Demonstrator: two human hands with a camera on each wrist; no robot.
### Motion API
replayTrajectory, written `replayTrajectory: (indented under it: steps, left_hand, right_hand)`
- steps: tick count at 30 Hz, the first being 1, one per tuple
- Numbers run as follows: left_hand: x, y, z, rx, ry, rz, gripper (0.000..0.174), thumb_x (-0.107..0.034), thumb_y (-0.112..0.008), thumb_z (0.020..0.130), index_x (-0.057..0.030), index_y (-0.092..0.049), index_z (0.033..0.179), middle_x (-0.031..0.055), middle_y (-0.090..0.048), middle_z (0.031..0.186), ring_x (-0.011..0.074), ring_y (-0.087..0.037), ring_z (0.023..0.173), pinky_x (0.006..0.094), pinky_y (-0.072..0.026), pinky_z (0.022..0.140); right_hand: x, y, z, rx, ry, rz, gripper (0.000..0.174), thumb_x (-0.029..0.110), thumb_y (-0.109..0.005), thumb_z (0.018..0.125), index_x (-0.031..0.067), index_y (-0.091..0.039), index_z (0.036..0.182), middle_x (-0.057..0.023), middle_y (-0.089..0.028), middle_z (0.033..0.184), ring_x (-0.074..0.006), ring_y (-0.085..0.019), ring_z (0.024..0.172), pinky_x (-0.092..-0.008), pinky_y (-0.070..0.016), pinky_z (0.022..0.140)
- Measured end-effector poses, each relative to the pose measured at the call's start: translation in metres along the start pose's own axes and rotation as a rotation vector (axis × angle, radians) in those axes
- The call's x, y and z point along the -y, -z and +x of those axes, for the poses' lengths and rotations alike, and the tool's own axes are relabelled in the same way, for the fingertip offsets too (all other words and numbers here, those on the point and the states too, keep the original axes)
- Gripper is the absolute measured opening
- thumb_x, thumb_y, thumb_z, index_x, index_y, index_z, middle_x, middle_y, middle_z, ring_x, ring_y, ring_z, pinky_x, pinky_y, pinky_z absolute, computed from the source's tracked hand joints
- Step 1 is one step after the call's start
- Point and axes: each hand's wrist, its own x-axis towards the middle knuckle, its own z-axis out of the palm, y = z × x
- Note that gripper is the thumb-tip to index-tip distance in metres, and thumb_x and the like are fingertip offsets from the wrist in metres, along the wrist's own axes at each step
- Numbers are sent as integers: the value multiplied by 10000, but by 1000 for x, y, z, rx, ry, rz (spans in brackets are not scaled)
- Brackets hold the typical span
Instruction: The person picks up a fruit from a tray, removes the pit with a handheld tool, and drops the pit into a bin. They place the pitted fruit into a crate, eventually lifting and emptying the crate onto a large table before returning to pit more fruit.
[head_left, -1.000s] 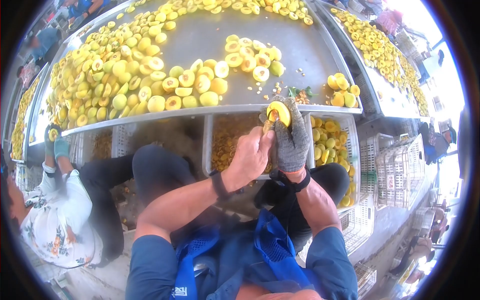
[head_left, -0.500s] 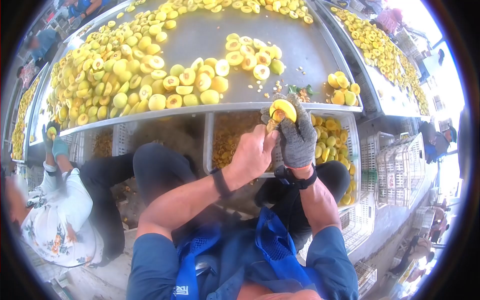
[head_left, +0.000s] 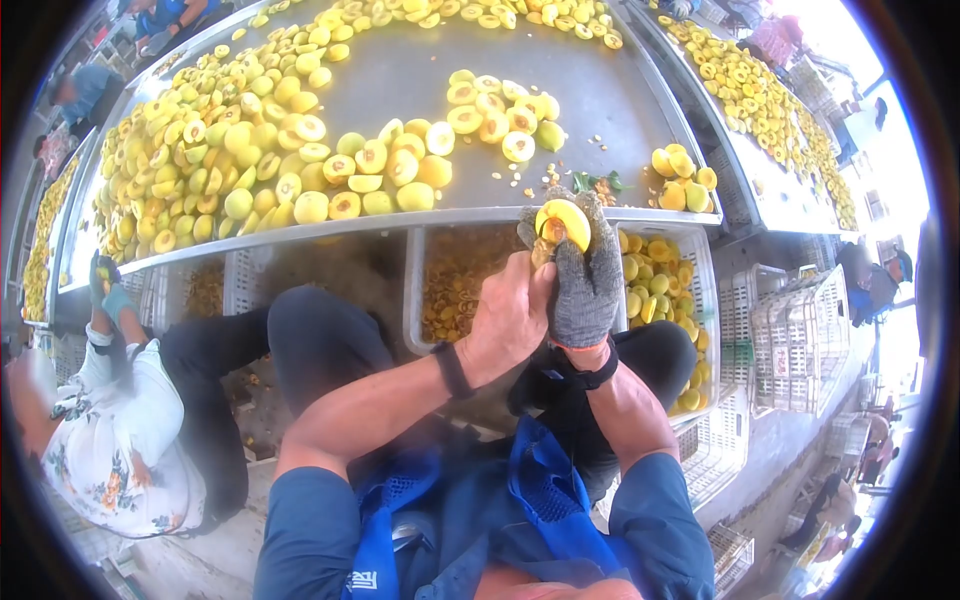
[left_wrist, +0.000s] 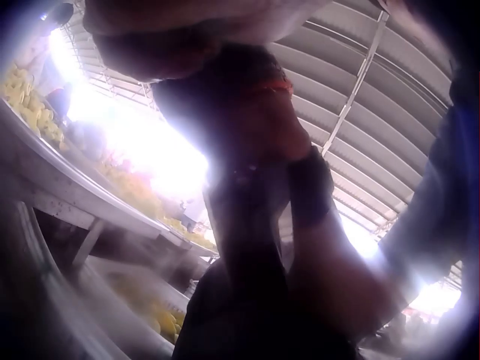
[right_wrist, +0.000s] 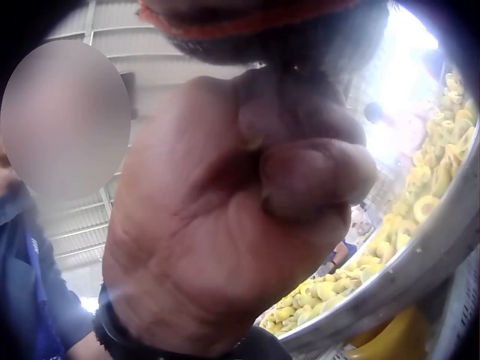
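Note:
In the head view my gloved right hand (head_left: 585, 290) cradles a yellow peach half (head_left: 568, 213), its cut face turned up and a brown hollow in the middle. My bare left hand (head_left: 505, 310) comes in from the left with curled fingers. It grips a small tan tool (head_left: 543, 252) whose tip reaches into the brown centre of the fruit; most of the tool is hidden in the fist. In the right wrist view the left hand (right_wrist: 225, 217) appears close up with fingers folded, below the glove's orange cuff (right_wrist: 247, 22). The left wrist view is dark, showing the right forearm (left_wrist: 322, 270).
A metal table (head_left: 400, 80) bears a large heap of peach halves (head_left: 240, 150), with loose pits and leaves (head_left: 598, 184) near its front edge. Below stand a crate of brown-yellow pieces (head_left: 412, 300) and a crate of peach halves (head_left: 660, 280). Another person (head_left: 120, 430) sits at left.
The peach half has turned so its cut face points more upward, and my left hand has twisted slightly with the tool. Both hands stay over the table's front edge.

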Motion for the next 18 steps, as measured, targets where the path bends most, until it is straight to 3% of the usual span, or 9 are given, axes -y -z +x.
replayTrajectory:
  steps: [8,11,14,17,18]
  left_hand:
    - [-9,1,5,3,131,-169,286,-154,-557,1057,23,-463,853,281,-529,696,501,-518,617,479,-419,547]
    - [-8,3,5,40,179,-167,320,-184,-546,1070,16,-481,828,212,-530,649,383,-518,539,431,-419,532]
    - [-8,6,3,129,476,-532,328,-212,-547,1077,3,-513,831,91,-527,616,191,-517,523,366,-413,514]
    - [-37,28,14,221,591,-517,323,-230,-532,1085,-10,-533,849,1,-504,625,72,-487,574,307,-403,511]
    - [-39,32,15,248,593,-518,323,-234,-522,1088,-14,-533,852,-1,-502,623,72,-484,564,300,-401,506]
  right_hand:
    - [2,2,4,52,31,16,515,29,-640,989,-53,-474,1469,-139,-614,1372,-206,-584,1234,-349,-471,1067]
    - [-2,5,5,62,-14,51,518,41,-637,998,-50,-472,1480,-136,-625,1359,-194,-594,1213,-341,-480,1053]
    - [1,5,6,69,-79,114,522,53,-633,1007,-46,-467,1492,-132,-637,1340,-183,-604,1189,-332,-489,1036]
    - [6,8,9,88,-114,119,530,51,-629,1009,-46,-459,1501,-128,-641,1335,-178,-610,1175,-326,-495,1024]
    - [7,10,10,95,-121,109,533,48,-628,1008,-47,-456,1503,-127,-641,1335,-178,-611,1172,-325,-497,1020]
